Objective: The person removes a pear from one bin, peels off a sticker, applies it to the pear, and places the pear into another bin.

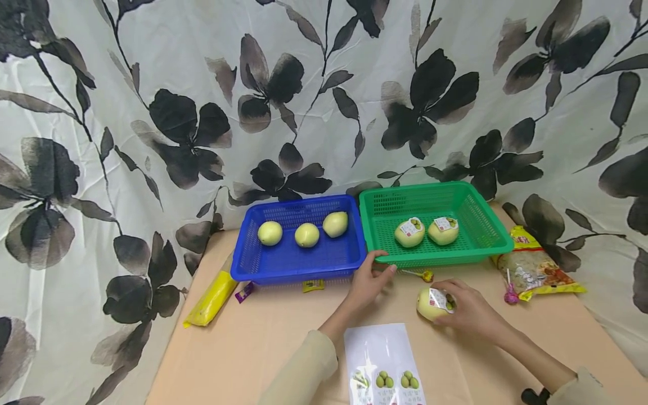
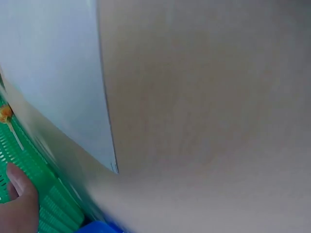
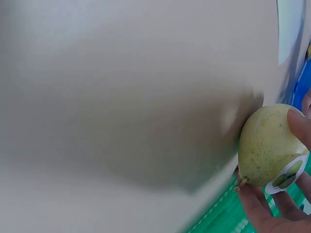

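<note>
Pear [image 1: 426, 304] being gripped by the right hand [image 1: 469, 315]

The hand is holding it in front of the green basket [image 1: 445, 261]; the left hand [image 1: 367, 284] is touching that basket's near corner, thumb and forefinger apart. Two more pears [image 1: 409, 239] are lying inside, three in the blue basket [image 1: 283, 264].

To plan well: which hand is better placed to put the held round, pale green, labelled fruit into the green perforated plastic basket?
Probably right: the right grip holds the fruit near the basket; the left grip holds none.

Wrist pics dim w/ blur
</note>
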`<state>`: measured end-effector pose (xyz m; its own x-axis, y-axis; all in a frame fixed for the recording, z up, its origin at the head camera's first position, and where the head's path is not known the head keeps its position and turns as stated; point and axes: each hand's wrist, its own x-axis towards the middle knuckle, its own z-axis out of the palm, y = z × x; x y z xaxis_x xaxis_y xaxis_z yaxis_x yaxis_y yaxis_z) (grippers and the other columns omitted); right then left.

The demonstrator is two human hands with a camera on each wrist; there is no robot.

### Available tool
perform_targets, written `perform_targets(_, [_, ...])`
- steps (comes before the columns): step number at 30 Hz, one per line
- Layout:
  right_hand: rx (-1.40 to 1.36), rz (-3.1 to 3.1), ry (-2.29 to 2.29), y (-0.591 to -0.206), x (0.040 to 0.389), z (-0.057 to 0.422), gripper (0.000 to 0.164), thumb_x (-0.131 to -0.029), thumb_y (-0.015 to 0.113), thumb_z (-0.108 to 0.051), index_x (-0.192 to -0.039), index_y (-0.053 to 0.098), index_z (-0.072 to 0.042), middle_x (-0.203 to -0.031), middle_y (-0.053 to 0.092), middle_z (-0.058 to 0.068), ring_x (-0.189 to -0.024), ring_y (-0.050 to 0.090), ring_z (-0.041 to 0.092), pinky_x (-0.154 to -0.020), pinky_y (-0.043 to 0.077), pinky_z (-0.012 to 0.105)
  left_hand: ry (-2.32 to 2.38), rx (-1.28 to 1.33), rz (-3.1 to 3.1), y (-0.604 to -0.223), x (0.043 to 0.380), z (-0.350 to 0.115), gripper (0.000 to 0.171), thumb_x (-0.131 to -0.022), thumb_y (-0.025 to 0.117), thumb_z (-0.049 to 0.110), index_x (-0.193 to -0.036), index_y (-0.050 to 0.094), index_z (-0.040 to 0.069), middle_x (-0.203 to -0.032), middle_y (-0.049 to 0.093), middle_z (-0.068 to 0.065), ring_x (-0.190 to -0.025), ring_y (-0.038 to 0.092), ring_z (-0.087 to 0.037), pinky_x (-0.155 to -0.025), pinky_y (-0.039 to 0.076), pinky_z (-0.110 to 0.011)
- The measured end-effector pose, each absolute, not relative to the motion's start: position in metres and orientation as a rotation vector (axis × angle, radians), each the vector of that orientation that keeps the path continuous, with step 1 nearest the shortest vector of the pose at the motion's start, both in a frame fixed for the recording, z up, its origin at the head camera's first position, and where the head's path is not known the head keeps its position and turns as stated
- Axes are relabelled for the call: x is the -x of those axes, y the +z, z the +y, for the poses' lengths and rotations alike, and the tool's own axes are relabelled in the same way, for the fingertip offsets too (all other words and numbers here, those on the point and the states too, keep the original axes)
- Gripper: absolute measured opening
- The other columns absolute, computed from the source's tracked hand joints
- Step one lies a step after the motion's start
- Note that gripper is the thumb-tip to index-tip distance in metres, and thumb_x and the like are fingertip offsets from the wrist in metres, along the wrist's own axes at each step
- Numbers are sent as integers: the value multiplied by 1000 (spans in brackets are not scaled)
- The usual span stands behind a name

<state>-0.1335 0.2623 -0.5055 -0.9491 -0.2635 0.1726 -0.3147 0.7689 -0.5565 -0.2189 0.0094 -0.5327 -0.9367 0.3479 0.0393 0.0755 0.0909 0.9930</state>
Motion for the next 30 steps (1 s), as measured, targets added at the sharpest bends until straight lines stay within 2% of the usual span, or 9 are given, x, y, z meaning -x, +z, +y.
perform_targets(6, [-522,-2909,890,-476,141,285,71,-63,100,-28,-125,70,-9,-116,70,10,-99,67,24,-74,58,31,1943,-420,2174,-531,222,6,45,-106,63,34,-143,52,12,-119,69,-30,-101,70,-51,-79,62,-60])
perform_targets(9, [-625,-2929,863,-447,151,293,72,-65,99,-34,-127,70,-11,-118,68,8,-100,63,16,-71,56,26,1939,-400,2187,-530,222,5,44,-106,62,34,-142,53,12,-118,70,-30,-100,71,-50,-80,63,-60])
perform_targets(13, [-731,-2965,830,-403,172,294,71,-67,99,-37,-127,69,-13,-121,66,6,-102,61,17,-74,58,27,1928,-382,2212,-529,222,4,43,-105,63,34,-141,54,12,-115,72,-25,-98,72,-48,-78,64,-57])
perform_targets(16, [-803,-2982,783,-374,196,288,69,-68,98,-35,-127,70,-13,-122,67,9,-108,62,30,-80,60,37,1929,-378,2214,-529,223,4,42,-105,63,33,-140,54,12,-114,72,-20,-100,72,-47,-78,64,-55])
perform_targets(20, [-904,-3033,702,-348,235,275,70,-70,98,-33,-132,69,-15,-121,67,8,-106,61,28,-80,56,39,1935,-375,2199,-530,224,5,43,-105,63,33,-141,53,11,-113,72,-16,-102,72,-47,-80,64,-56])
perform_targets(22, [-950,-3080,692,-341,253,268,71,-72,97,-31,-134,69,-13,-118,65,6,-98,59,20,-75,52,34,1933,-368,2197,-530,224,6,41,-105,64,33,-139,54,13,-111,72,-15,-101,72,-47,-78,64,-56])
perform_targets(24, [-989,-3132,666,-337,271,261,71,-74,96,-30,-135,68,-10,-119,64,7,-96,58,19,-75,51,33,1929,-364,2194,-531,224,7,39,-105,64,34,-138,55,15,-110,72,-14,-101,72,-46,-77,64,-56])
perform_targets(30, [-1101,-3259,568,-347,308,246,70,-77,93,-26,-137,64,-4,-126,61,18,-97,60,25,-75,52,37,1945,-336,2174,-532,223,11,35,-104,65,33,-135,57,18,-108,72,-10,-101,72,-46,-78,64,-55])
